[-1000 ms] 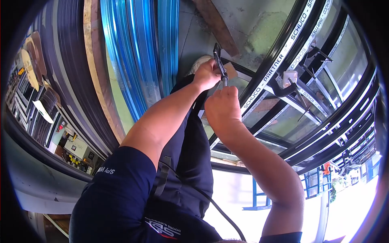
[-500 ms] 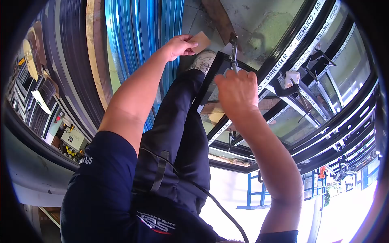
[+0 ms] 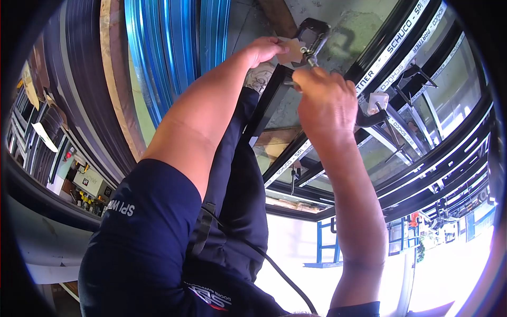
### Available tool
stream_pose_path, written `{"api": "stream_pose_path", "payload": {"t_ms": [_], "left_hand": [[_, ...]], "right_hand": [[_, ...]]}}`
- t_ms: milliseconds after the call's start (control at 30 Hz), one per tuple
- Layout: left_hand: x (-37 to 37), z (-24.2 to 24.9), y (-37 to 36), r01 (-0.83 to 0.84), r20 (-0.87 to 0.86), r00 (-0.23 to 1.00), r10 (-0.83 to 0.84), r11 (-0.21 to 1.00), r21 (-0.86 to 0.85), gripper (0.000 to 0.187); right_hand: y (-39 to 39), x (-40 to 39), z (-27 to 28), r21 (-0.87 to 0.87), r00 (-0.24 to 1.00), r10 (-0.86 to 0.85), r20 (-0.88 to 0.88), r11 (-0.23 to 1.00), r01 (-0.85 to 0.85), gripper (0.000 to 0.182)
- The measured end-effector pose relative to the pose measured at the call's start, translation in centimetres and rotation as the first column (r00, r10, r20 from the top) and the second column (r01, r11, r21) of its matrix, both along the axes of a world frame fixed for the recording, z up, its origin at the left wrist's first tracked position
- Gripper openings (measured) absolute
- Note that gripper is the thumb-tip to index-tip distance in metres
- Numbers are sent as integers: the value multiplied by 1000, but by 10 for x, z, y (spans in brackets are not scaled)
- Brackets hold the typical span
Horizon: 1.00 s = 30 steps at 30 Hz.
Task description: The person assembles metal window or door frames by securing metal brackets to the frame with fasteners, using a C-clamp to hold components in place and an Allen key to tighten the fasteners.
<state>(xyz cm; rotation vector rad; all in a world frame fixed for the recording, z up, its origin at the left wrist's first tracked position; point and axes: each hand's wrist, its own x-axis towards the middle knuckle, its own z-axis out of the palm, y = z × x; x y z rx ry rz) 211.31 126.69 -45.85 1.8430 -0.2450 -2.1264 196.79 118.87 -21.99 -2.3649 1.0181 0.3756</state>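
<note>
My left hand (image 3: 264,51) pinches a thin tan card-like piece (image 3: 289,52), held against the screw end of a dark C-clamp (image 3: 315,30). Fingers of my right hand (image 3: 325,95) are wrapped round the clamp's screw handle. The clamp's curved frame points away from me, above a black profile (image 3: 269,100) that stands at a slant near my shoe (image 3: 260,78). Another clamp (image 3: 377,108) with a pale pad sits on the black frames to the right.
Blue profiles (image 3: 177,47) and a wooden board (image 3: 113,63) lie to the left. Black frames with white printed tape (image 3: 391,47) fill the right side. A cable (image 3: 280,272) hangs near my legs. Blue metal stands (image 3: 328,248) are at the lower right.
My left hand has moved right with the tan piece, up to the clamp. The clamp and my right hand have shifted up and right, and the clamp's curved frame now shows.
</note>
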Motion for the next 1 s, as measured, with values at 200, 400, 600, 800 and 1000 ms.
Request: {"api": "stream_pose_path", "payload": {"t_ms": [200,400,600,800,1000], "left_hand": [[17,-21,6,161,249,954,-170,985,54,46],[-3,-69,19,236,350,915,-200,970,-61,53],[-12,-140,44,264,246,950,-190,912,-313,49],[-12,-61,10,494,522,807,-276,800,-341,48],[48,55,-11,495,473,832,-289,771,-400,95]], "right_hand": [[-15,-29,56,59,954,-167,249,986,157,15],[0,-73,111,198,848,-405,341,913,357,16],[20,-64,151,439,763,-598,247,771,462,18],[57,-90,173,396,673,-656,342,750,530,20],[83,-106,237,320,644,-674,362,739,593,9]]}}
